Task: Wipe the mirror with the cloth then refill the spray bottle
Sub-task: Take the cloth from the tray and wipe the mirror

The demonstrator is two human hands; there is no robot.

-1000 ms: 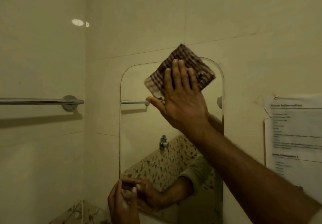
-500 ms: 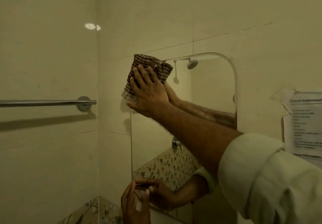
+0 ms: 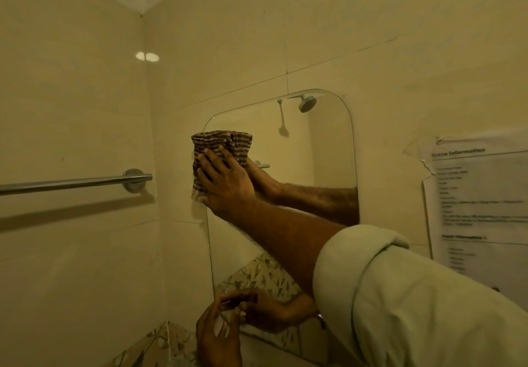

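A frameless mirror with rounded top corners hangs on the cream tiled wall. My right hand presses a brown checked cloth flat against the mirror's upper left edge; the cloth is bunched under my fingers. My left hand rests at the mirror's lower left corner, fingertips touching the glass edge, holding nothing that I can make out. No spray bottle is in view. The mirror reflects both of my hands and a shower head.
A chrome towel rail juts from the left wall at hand height. A printed paper notice is taped to the wall right of the mirror. Leaf-patterned tiles run along the bottom.
My right hand has slid the cloth from the mirror's top middle to its top left corner, then down the left edge. My view has shifted left. The left hand stays at the lower corner.
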